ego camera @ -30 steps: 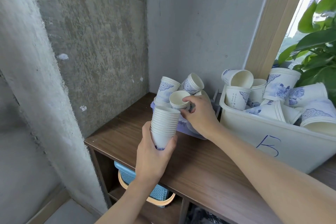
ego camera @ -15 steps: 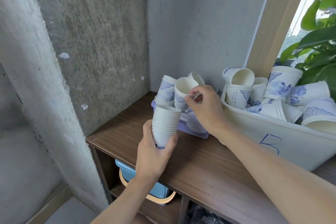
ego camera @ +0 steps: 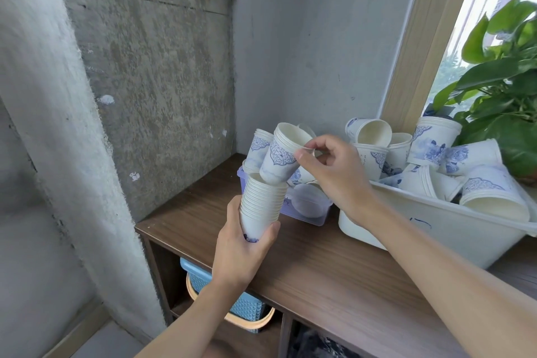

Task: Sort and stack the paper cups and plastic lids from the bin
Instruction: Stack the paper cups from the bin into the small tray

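Right grip (ego camera: 334, 174) pinched on rim of tilted cup bundle (ego camera: 279, 157), base at mouth of stack (ego camera: 261, 200) | left grip (ego camera: 241, 253) clamped round stack above counter (ego camera: 334, 270) edge | risk: crooked entry may jam or crush rims; thin pinch may slip.

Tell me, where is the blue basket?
Head view, lower centre: the blue basket sits under the wooden counter, just below the left hand.
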